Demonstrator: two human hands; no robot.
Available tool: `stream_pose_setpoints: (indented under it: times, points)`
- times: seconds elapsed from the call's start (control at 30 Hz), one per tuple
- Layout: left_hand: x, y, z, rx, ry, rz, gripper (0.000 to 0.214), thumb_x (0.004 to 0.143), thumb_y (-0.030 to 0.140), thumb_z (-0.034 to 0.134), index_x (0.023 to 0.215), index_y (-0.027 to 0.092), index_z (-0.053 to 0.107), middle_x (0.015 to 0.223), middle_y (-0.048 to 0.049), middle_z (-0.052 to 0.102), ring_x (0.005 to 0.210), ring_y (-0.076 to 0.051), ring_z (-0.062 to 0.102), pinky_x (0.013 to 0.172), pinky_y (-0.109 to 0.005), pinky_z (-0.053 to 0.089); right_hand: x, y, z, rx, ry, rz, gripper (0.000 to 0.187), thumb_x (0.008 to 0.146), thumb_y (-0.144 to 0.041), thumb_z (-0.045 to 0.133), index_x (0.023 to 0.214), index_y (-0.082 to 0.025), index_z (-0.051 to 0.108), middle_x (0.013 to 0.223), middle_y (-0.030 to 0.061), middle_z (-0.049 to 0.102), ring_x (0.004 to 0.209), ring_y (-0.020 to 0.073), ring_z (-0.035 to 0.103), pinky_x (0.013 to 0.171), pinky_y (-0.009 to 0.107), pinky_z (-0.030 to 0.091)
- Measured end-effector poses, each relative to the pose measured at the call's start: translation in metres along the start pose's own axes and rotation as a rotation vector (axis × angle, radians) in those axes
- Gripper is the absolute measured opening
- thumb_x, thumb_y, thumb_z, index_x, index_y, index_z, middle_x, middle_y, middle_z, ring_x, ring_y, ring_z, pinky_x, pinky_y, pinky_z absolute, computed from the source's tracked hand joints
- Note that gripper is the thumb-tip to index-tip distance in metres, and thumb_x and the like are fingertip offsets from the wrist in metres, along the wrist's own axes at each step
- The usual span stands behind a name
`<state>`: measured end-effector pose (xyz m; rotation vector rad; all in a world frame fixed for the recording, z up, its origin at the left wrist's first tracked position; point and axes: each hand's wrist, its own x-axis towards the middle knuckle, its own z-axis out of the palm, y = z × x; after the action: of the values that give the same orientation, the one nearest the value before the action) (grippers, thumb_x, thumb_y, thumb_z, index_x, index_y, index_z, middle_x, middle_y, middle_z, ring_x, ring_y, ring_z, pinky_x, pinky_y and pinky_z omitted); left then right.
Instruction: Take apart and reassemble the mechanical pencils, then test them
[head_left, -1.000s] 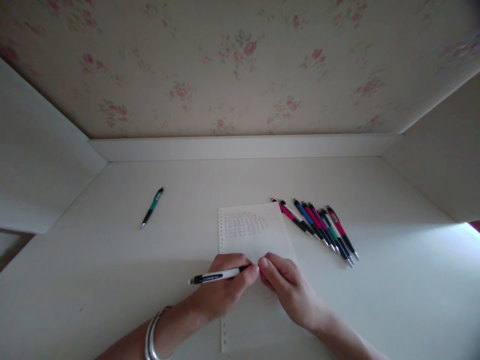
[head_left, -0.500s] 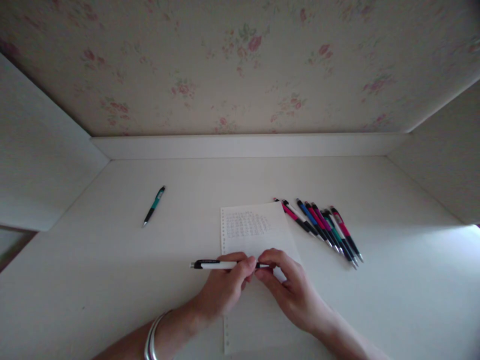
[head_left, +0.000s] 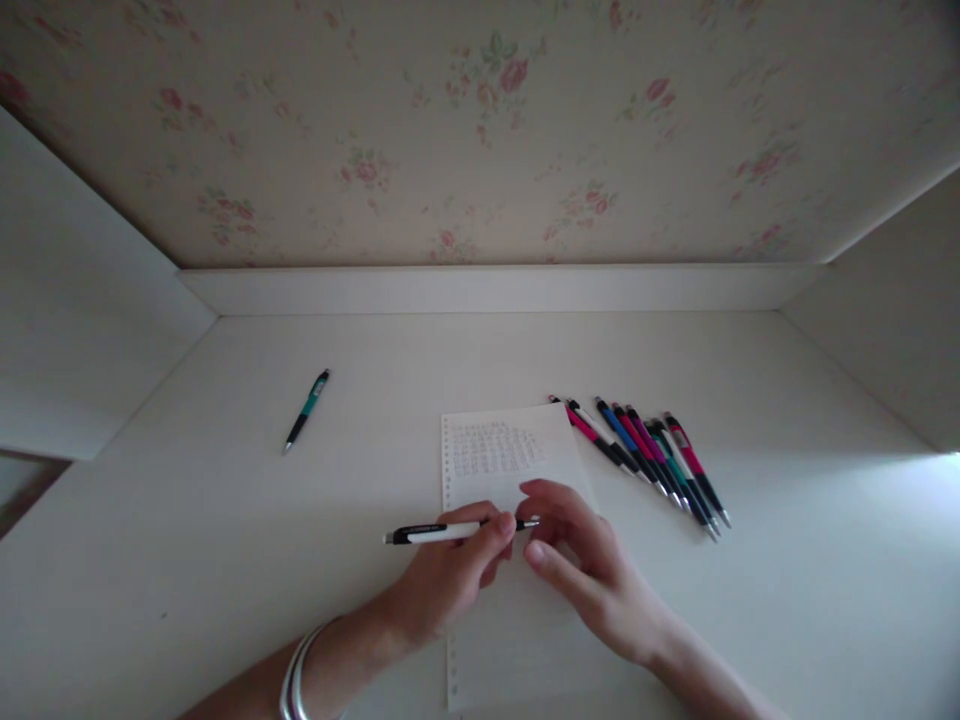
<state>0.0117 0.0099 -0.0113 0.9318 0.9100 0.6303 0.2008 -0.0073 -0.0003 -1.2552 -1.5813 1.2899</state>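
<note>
My left hand (head_left: 450,575) is closed round a white and black pen (head_left: 442,531), held level above a sheet of lined paper (head_left: 499,455). The pen's tip points right, towards my right hand (head_left: 581,565). That hand's fingers are loosely curled and apart, just off the pen's tip, holding nothing. Faint writing covers the top of the sheet. Silver bangles (head_left: 296,680) circle my left wrist.
A row of several coloured pens (head_left: 645,460) lies right of the sheet. One green and black pen (head_left: 306,410) lies alone at the far left. The white desk (head_left: 225,560) has side panels left and right and a raised back ledge (head_left: 495,290) under floral wallpaper.
My right hand's fingers have let go of the pen's tip end and spread slightly. The pen has risen from tilted to level in my left hand.
</note>
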Motion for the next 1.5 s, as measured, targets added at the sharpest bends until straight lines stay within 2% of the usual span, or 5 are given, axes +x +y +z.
stream_pose_setpoints:
  times: [0.13, 0.6, 1.03, 1.17, 1.5]
  points:
    - [-0.001, 0.002, 0.0, 0.015, -0.011, -0.009, 0.055, 0.089, 0.07, 0.055, 0.071, 0.019, 0.05, 0.055, 0.0082, 0.032, 0.05, -0.009, 0.025, 0.047, -0.025, 0.019, 0.002, -0.001, -0.001, -0.099, -0.007, 0.038, 0.037, 0.103, -0.044, 0.047, 0.085, -0.019, 0.067, 0.071, 0.0028, 0.066, 0.062, 0.014, 0.057, 0.057, 0.025, 0.047]
    - [0.002, -0.002, -0.001, -0.177, 0.05, 0.027, 0.056, 0.09, 0.07, 0.052, 0.074, 0.017, 0.056, 0.058, 0.0063, 0.038, 0.049, -0.008, 0.029, 0.047, -0.024, 0.021, 0.003, 0.007, -0.006, 0.002, 0.194, -0.104, 0.015, 0.096, -0.032, 0.06, 0.093, -0.021, 0.069, 0.091, 0.0075, 0.073, 0.062, 0.0146, 0.066, 0.058, 0.028, 0.057]
    - [-0.012, 0.004, 0.005, 0.183, 0.026, 0.133, 0.055, 0.097, 0.064, 0.048, 0.104, 0.014, 0.07, 0.064, 0.003, 0.046, 0.053, -0.009, 0.039, 0.047, -0.021, 0.031, 0.014, 0.022, -0.016, -0.755, 0.168, -0.224, 0.018, 0.1, -0.024, 0.054, 0.094, -0.021, 0.07, 0.093, 0.0083, 0.074, 0.076, 0.0221, 0.066, 0.072, 0.037, 0.048]
    - [-0.013, -0.005, 0.006, 0.249, 0.039, 0.188, 0.06, 0.103, 0.053, 0.046, 0.154, 0.023, 0.038, 0.089, -0.0036, 0.063, 0.057, -0.01, 0.05, 0.055, -0.023, 0.044, 0.014, 0.02, -0.016, -0.73, 0.154, -0.174, 0.015, 0.099, -0.026, 0.056, 0.096, -0.02, 0.069, 0.093, 0.0085, 0.072, 0.075, 0.022, 0.065, 0.071, 0.037, 0.048]
    - [-0.013, -0.017, -0.002, 0.317, -0.098, 0.441, 0.06, 0.102, 0.016, 0.045, 0.155, 0.043, 0.033, 0.138, -0.0081, 0.052, 0.087, -0.015, 0.057, 0.082, -0.03, 0.052, 0.012, 0.027, -0.018, -0.619, 0.211, -0.19, 0.014, 0.098, -0.02, 0.055, 0.096, -0.021, 0.069, 0.091, 0.0066, 0.073, 0.079, 0.0218, 0.068, 0.071, 0.034, 0.051]
